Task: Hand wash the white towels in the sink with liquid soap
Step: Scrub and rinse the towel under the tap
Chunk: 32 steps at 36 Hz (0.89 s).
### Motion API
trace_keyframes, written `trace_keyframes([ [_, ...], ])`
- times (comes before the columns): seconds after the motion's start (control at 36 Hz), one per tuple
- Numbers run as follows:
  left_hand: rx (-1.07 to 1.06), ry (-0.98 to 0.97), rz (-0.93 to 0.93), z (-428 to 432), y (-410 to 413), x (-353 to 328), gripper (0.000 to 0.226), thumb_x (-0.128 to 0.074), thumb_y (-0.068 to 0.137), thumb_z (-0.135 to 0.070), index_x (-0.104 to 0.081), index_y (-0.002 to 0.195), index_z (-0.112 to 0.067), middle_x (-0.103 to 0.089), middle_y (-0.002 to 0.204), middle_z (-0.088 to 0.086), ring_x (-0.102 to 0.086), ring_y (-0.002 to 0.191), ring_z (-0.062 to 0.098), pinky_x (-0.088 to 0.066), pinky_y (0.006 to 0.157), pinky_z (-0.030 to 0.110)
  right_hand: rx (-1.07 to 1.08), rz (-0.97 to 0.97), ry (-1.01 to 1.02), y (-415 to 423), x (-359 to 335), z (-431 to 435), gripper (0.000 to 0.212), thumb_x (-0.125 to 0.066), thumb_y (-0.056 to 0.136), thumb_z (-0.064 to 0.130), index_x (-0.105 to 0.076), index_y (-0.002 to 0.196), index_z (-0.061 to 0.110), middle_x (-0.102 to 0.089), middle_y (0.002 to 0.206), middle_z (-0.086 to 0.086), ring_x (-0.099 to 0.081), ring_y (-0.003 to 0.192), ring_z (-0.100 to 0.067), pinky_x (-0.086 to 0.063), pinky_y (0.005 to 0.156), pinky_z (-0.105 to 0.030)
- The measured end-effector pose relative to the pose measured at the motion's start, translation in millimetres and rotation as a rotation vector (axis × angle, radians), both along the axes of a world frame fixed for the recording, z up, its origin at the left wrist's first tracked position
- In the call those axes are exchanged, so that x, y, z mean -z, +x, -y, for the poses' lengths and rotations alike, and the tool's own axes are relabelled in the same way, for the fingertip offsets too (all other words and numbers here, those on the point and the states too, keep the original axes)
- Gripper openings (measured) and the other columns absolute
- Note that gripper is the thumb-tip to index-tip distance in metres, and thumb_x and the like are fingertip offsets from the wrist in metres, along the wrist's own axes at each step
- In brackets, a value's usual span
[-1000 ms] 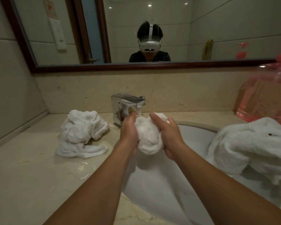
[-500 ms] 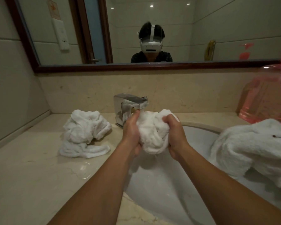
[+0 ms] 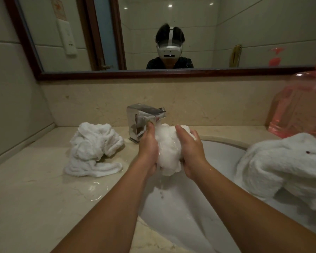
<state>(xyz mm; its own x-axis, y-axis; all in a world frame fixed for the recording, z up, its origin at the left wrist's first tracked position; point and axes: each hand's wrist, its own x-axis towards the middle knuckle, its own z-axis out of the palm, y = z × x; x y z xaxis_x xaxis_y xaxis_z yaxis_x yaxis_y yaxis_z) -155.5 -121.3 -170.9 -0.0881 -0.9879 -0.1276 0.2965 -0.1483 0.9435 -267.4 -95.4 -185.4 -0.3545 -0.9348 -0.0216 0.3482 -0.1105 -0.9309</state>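
Squarely between both grips (image 3: 147,148) (image 3: 191,152): wet towel (image 3: 169,148)

Held towel (image 3: 169,148) hung over sink (image 3: 217,156), before faucet (image 3: 144,115). Left towel (image 3: 95,147) lay on counter (image 3: 35,198); right towel (image 3: 285,165) on sink rim, soap bottle (image 3: 299,110) behind.

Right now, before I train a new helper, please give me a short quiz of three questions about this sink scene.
1. True or false: the left hand and the right hand both hold one dripping towel above the sink.
2. Where does the crumpled towel lie? A) on the counter, left of the faucet; B) inside the basin; C) on the floor.
3. Fill in: the soap bottle is ___ in colour.
Key: 1 true; 2 A; 3 pink.
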Motion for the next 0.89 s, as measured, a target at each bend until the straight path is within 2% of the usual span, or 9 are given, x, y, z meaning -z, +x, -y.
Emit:
trace_keyframes([
  [0.08, 0.001, 0.011, 0.035, 7, 0, 5, 0.079, -0.044, 0.089, -0.086, -0.069, 0.133, -0.025, -0.079, 0.119, 0.009, -0.078, 0.105, 0.032, -0.06, 0.098, 0.056, 0.023, -0.065, -0.03, 2, -1, -1, 0.023, -0.076, 0.095, 0.045, -0.07, 0.111, 0.029, -0.08, 0.107, -0.008, -0.079, 0.099, -0.03, -0.064, 0.091, -0.058],
  [0.17, 0.014, 0.006, 0.067, 0, 1, -1, 0.067, -0.048, 0.098, -0.076, -0.069, 0.128, -0.02, -0.081, 0.11, 0.01, -0.08, 0.095, 0.031, -0.063, 0.093, 0.056, 0.043, -0.11, -0.047, 4, -1, -1, 0.023, -0.076, 0.094, 0.045, -0.072, 0.109, 0.028, -0.08, 0.105, -0.007, -0.079, 0.099, -0.028, -0.064, 0.093, -0.057],
  [0.25, -0.015, -0.029, 0.066, -3, 0, -2, 0.056, -0.062, 0.094, -0.072, -0.07, 0.121, -0.023, -0.081, 0.107, 0.006, -0.081, 0.093, 0.029, -0.064, 0.089, 0.054, 0.066, -0.163, -0.063, 5, 1, -1, 0.032, -0.074, 0.086, 0.053, -0.071, 0.111, 0.032, -0.08, 0.106, -0.002, -0.078, 0.101, -0.025, -0.062, 0.096, -0.057],
  [0.33, -0.036, -0.042, 0.063, -5, 0, -2, 0.047, -0.06, 0.098, -0.067, -0.071, 0.119, -0.027, -0.081, 0.106, 0.003, -0.08, 0.094, 0.026, -0.065, 0.088, 0.052, 0.108, -0.221, -0.065, 9, 0, -2, 0.039, -0.071, 0.088, 0.057, -0.066, 0.12, 0.033, -0.077, 0.108, 0.002, -0.076, 0.101, -0.022, -0.062, 0.096, -0.055],
  [0.42, -0.048, -0.067, 0.07, -7, 1, -1, 0.035, -0.057, 0.103, -0.06, -0.072, 0.108, -0.028, -0.081, 0.097, -0.001, -0.079, 0.089, 0.022, -0.066, 0.081, 0.044, 0.11, -0.185, -0.01, 12, -1, -2, 0.053, -0.07, 0.093, 0.06, -0.059, 0.137, 0.032, -0.075, 0.114, 0.002, -0.075, 0.103, -0.022, -0.061, 0.097, -0.052],
  [0.5, -0.106, -0.131, 0.127, -8, 2, 2, 0.032, -0.057, 0.102, -0.061, -0.068, 0.102, -0.031, -0.078, 0.099, -0.002, -0.077, 0.087, 0.018, -0.064, 0.078, 0.038, 0.013, -0.089, 0.054, 12, 1, -3, 0.064, -0.073, 0.085, 0.07, -0.065, 0.135, 0.031, -0.079, 0.114, 0.001, -0.078, 0.103, -0.023, -0.062, 0.097, -0.05],
  [0.61, -0.104, -0.247, 0.216, -12, -1, 4, 0.064, -0.057, 0.078, -0.086, -0.066, 0.12, -0.039, -0.076, 0.116, -0.005, -0.075, 0.106, 0.018, -0.061, 0.097, 0.049, 0.002, -0.141, 0.058, 15, 1, -5, 0.051, -0.077, 0.087, 0.065, -0.073, 0.122, 0.029, -0.082, 0.106, 0.002, -0.079, 0.099, -0.019, -0.063, 0.089, -0.04],
  [0.69, -0.046, -0.27, 0.255, -20, -4, 4, 0.062, -0.057, 0.09, -0.079, -0.067, 0.134, -0.036, -0.076, 0.12, -0.005, -0.074, 0.108, 0.016, -0.06, 0.099, 0.046, 0.084, -0.188, 0.051, 18, 2, -4, 0.063, -0.079, 0.073, 0.076, -0.075, 0.118, 0.033, -0.082, 0.101, 0.007, -0.079, 0.097, -0.017, -0.062, 0.095, -0.046],
  [0.89, -0.121, -0.293, 0.397, -21, -8, 1, 0.038, -0.057, 0.096, -0.071, -0.07, 0.103, -0.036, -0.073, 0.093, -0.011, -0.071, 0.087, 0.006, -0.056, 0.075, 0.029, 0.271, -0.348, 0.027, 11, -11, -9, 0.031, -0.067, 0.097, 0.061, -0.07, 0.104, 0.031, -0.074, 0.102, 0.012, -0.071, 0.101, -0.015, -0.053, 0.087, -0.034],
])
